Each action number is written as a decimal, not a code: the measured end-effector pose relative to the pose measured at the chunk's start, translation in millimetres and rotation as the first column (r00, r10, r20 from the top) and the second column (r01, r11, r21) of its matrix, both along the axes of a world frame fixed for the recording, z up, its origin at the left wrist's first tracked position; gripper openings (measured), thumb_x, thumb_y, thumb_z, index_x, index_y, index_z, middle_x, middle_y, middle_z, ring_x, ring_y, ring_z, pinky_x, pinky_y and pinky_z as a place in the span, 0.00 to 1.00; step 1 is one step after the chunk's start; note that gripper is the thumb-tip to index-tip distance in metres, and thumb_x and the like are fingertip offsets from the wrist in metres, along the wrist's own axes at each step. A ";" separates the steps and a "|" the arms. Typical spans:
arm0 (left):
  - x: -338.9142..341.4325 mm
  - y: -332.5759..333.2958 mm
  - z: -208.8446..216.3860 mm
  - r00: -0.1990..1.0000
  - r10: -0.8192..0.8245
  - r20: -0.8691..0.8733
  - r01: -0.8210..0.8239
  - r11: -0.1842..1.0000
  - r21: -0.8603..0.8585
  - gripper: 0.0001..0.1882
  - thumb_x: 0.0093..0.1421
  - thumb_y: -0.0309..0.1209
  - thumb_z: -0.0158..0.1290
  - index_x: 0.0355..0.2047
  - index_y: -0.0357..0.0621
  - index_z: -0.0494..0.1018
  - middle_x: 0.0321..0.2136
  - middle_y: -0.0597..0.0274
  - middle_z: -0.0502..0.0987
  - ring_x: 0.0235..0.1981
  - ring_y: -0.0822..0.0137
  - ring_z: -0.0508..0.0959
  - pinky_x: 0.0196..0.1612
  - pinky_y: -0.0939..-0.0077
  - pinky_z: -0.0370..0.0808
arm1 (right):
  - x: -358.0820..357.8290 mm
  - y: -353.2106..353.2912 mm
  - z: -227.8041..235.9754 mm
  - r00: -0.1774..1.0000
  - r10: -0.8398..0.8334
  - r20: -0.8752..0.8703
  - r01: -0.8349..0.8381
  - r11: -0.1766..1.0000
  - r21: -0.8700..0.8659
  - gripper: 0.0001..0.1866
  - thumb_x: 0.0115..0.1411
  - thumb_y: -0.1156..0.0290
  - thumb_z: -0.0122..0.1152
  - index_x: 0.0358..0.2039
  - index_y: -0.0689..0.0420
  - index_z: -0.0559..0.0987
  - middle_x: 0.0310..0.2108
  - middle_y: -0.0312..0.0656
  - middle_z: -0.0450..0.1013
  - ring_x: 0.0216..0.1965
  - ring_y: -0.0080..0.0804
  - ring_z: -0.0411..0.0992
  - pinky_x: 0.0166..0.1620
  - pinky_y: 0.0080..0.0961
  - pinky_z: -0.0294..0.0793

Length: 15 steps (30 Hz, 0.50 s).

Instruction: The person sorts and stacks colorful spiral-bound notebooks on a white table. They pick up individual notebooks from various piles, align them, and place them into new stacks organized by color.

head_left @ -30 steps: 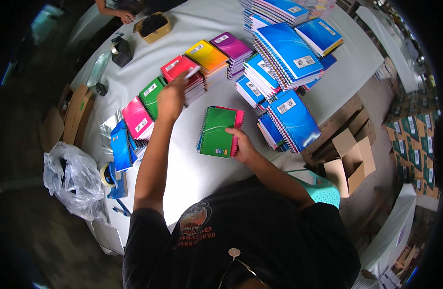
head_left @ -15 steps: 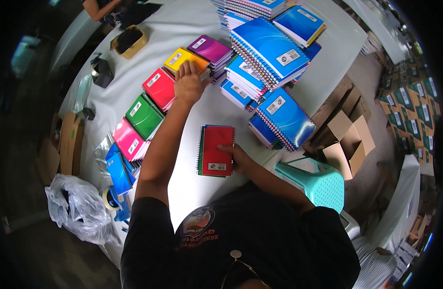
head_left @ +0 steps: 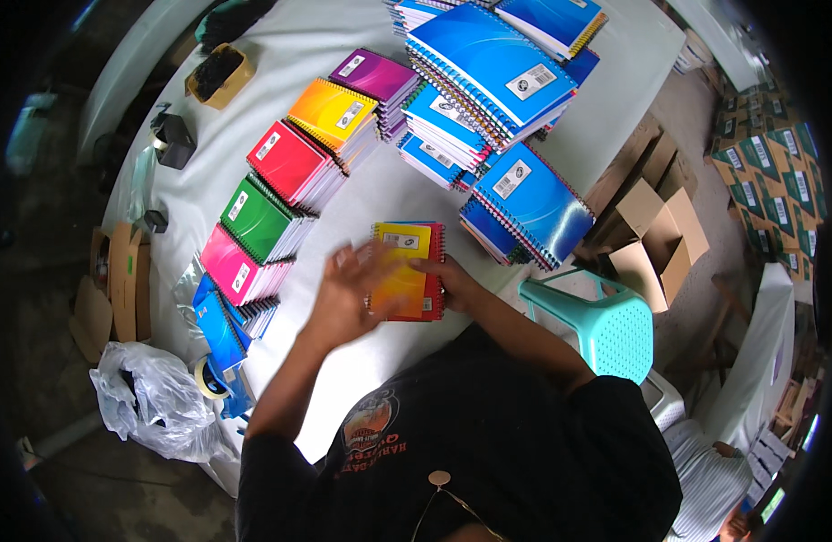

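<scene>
A small stack of spiral notebooks is in front of me, with a yellow notebook point(head_left: 407, 262) lying over a red notebook point(head_left: 437, 294) whose right edge shows. My right hand point(head_left: 450, 282) grips this stack from its right side, thumb on top. Over the left edge of the yellow notebook is my left hand point(head_left: 348, 294), blurred, its fingers spread apart. To the left runs a slanted row of notebook piles: purple point(head_left: 372, 72), yellow point(head_left: 333, 110), red point(head_left: 289, 161), green point(head_left: 253, 219), pink point(head_left: 239, 264) and blue point(head_left: 219, 325).
Tall piles of blue notebooks point(head_left: 488, 68) stand at the far right of the white-covered table point(head_left: 361, 194). Right of me are a turquoise stool point(head_left: 619, 334) and an open cardboard box point(head_left: 660, 253). A plastic bag point(head_left: 158, 402), tape roll point(head_left: 212, 378) and yellow tub point(head_left: 221, 77) lie left.
My left hand has come back from the yellow pile to the stack at my right hand. A yellow notebook now covers most of the red one.
</scene>
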<state>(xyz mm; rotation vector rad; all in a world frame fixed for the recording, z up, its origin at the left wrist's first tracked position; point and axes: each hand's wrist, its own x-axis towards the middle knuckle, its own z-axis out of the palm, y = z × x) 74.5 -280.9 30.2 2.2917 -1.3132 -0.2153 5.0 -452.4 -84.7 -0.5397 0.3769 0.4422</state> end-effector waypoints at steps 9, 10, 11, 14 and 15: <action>225.6 -141.6 -77.7 0.740 0.231 0.631 -0.360 0.930 0.081 0.28 0.55 0.39 0.49 0.52 0.32 0.60 0.55 0.45 0.62 0.53 0.53 0.67 0.51 0.61 0.67 | -1.4 10.0 -16.3 0.997 0.052 -0.059 -0.058 0.994 -0.093 0.30 0.49 0.72 0.60 0.53 0.60 0.62 0.47 0.47 0.68 0.48 0.38 0.69 0.51 0.38 0.69; 228.7 -150.7 -89.7 0.740 0.186 0.646 -0.407 0.889 0.210 0.29 0.56 0.41 0.48 0.51 0.31 0.60 0.57 0.47 0.59 0.54 0.53 0.65 0.51 0.61 0.67 | -1.2 9.0 -20.9 0.998 0.041 -0.044 -0.044 0.995 -0.084 0.29 0.49 0.72 0.60 0.53 0.60 0.62 0.47 0.47 0.68 0.48 0.38 0.69 0.51 0.38 0.69; 225.8 -159.7 -86.5 0.823 0.219 0.524 -0.353 0.920 0.168 0.23 0.58 0.40 0.46 0.46 0.34 0.65 0.47 0.44 0.69 0.47 0.52 0.72 0.46 0.61 0.71 | -2.8 8.2 -28.2 0.999 0.026 -0.034 -0.028 0.997 -0.072 0.29 0.49 0.72 0.60 0.52 0.60 0.62 0.47 0.46 0.68 0.48 0.37 0.69 0.51 0.38 0.70; 210.7 -139.1 -46.8 0.919 0.366 0.146 -0.383 0.917 0.110 0.19 0.59 0.41 0.46 0.40 0.36 0.70 0.34 0.41 0.75 0.36 0.49 0.76 0.38 0.60 0.73 | -4.3 10.3 -24.3 0.999 0.029 -0.018 -0.030 0.998 -0.048 0.28 0.50 0.73 0.60 0.52 0.61 0.63 0.46 0.46 0.69 0.46 0.37 0.70 0.50 0.37 0.70; 217.1 -125.5 -44.0 0.878 0.479 0.007 -0.476 0.873 -0.108 0.18 0.59 0.42 0.47 0.35 0.37 0.72 0.25 0.39 0.74 0.28 0.45 0.76 0.33 0.59 0.73 | -2.1 9.7 -19.6 0.999 0.049 -0.011 -0.049 0.998 -0.049 0.28 0.50 0.74 0.60 0.51 0.61 0.64 0.46 0.46 0.69 0.46 0.37 0.71 0.50 0.36 0.71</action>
